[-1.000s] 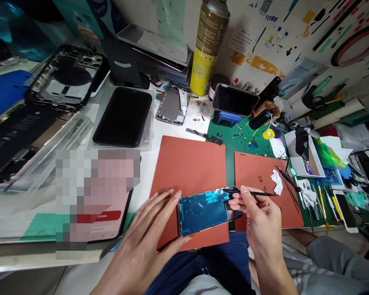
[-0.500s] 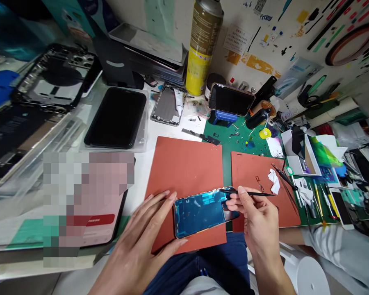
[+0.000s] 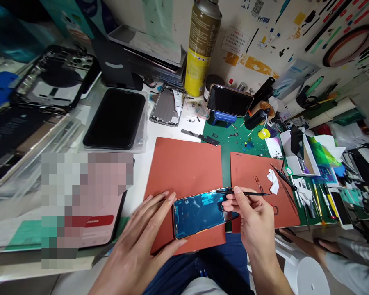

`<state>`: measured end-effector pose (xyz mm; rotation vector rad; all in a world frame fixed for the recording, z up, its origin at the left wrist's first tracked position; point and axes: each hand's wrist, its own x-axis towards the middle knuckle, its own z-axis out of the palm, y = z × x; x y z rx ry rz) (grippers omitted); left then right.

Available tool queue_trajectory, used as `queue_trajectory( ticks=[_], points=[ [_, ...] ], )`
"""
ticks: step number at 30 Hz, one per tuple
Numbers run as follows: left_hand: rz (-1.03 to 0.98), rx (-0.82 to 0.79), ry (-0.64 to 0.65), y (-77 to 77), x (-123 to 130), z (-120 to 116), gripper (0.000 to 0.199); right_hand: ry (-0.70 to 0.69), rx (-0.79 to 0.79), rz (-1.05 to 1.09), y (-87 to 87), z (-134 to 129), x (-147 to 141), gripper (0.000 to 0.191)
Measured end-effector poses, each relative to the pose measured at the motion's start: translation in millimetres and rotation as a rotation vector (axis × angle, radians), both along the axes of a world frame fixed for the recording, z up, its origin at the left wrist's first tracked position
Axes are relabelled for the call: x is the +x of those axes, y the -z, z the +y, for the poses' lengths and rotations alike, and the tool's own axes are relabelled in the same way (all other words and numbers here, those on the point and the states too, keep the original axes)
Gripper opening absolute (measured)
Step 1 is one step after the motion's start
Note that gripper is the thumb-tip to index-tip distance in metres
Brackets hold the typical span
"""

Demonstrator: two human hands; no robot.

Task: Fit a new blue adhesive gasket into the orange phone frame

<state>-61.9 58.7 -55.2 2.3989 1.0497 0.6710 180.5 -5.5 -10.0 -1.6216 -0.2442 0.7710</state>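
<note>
A phone with a shiny blue face lies slightly tilted across the front of a red-brown mat. Around its left end is my left hand, with the thumb at the near edge and a fingertip at the upper left corner. My right hand pinches a thin black spudger between thumb and fingers. The spudger's left tip is at the phone's far long edge, near the right end. Those right fingers cover part of the phone's right end.
A second red-brown mat on the right carries a crumpled white tissue and black tweezers. A dark phone and a lit phone lie left. A spray can stands behind. Another person's legs show at right.
My right hand and the spudger have shifted a little left along the phone's far edge. The left hand and phone stay nearly in place. At right, the other person's legs have moved.
</note>
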Motion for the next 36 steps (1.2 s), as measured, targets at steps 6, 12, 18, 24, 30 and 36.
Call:
queue_trajectory(
  ticks=[6, 12, 18, 24, 30, 36],
  points=[
    [0.037, -0.002, -0.002, 1.7, -1, -2, 0.075, -0.064, -0.026, -0.004, 1.3, 0, -10, 0.042],
    [0.04, -0.018, -0.003, 2.3, 0, -4, 0.073, -0.119, -0.041, -0.008, 0.4, 5, -23, 0.042],
    [0.035, -0.048, 0.008, 0.8, 0, -5, 0.071, -0.16, -0.064, -0.008, 0.3, 9, -36, 0.043],
    [-0.003, -0.103, 0.024, -1.8, -1, -5, 0.074, -0.182, -0.07, 0.001, 0.6, 14, -46, 0.042],
    [-0.023, -0.113, 0.042, -4.6, 0, -5, 0.076, -0.204, -0.073, 0.004, -0.9, 17, -53, 0.041],
    [-0.009, -0.154, 0.042, -6.1, 0, -6, 0.078, -0.224, -0.078, 0.007, -1.8, 18, -56, 0.042]
  ],
)
